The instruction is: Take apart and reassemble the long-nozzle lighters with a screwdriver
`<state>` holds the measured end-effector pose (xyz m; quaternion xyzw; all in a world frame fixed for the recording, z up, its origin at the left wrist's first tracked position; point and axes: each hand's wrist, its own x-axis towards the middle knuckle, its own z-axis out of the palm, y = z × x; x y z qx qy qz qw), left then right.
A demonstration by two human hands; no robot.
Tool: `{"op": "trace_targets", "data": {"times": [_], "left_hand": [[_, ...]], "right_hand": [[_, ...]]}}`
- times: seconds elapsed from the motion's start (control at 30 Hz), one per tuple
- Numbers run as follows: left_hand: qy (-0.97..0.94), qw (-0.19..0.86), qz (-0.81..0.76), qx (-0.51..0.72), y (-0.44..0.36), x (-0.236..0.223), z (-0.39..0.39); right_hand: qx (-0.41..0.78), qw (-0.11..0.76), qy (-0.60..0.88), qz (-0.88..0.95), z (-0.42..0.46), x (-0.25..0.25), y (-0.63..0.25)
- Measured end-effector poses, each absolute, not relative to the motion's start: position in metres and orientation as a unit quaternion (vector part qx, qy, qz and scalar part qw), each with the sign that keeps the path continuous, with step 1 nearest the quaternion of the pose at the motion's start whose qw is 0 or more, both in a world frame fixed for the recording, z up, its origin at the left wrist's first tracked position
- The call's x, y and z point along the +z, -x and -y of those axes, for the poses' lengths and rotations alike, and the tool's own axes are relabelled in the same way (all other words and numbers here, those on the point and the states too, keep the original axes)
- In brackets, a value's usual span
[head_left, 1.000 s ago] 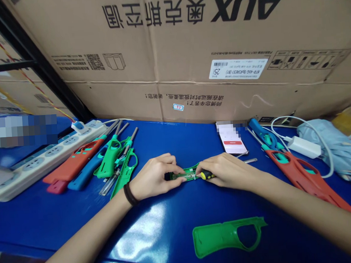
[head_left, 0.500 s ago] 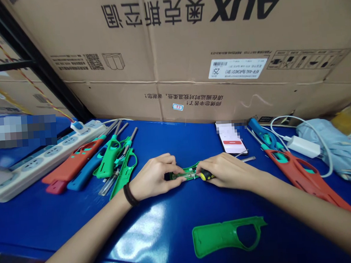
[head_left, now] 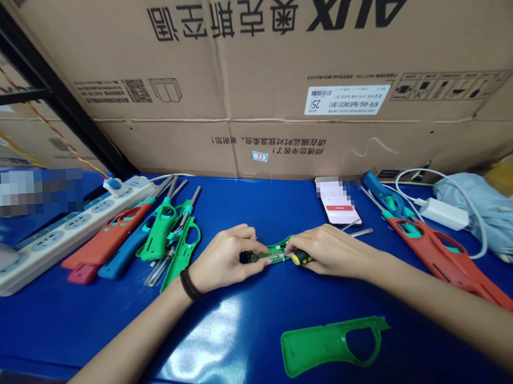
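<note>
Between my hands lies a green lighter casing half (head_left: 289,240) with a clear fuel tank (head_left: 266,254) inside, low over the blue table. My left hand (head_left: 228,257), a dark band at its wrist, pinches the casing's left end between thumb and fingers. In my right hand (head_left: 334,251) is a screwdriver, its black and yellow handle (head_left: 301,257) showing below the fingers. The right fingertips meet the casing's right part; most of it is hidden under that hand. Nearer to me, a separate green casing half (head_left: 313,349) lies flat on the table.
Several stick lighters, an orange one (head_left: 107,239) among them, lie at left beside a white power strip (head_left: 80,220). A phone (head_left: 339,204) rests at the back. To the right are another orange lighter (head_left: 443,256), a white charger (head_left: 444,214) and a light-blue cloth bundle (head_left: 479,213). Cardboard (head_left: 249,71) stands behind.
</note>
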<state>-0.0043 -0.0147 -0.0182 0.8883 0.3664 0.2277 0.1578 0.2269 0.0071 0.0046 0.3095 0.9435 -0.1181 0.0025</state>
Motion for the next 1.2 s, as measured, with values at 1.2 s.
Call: {"op": "trace_targets", "data": {"times": [1.2], "left_hand": [[-0.902, 0.167, -0.382, 0.108, 0.021, 0.005, 0.019]], "right_hand": [[-0.120, -0.110, -0.324, -0.932, -0.003, -0.009, -0.224]]}}
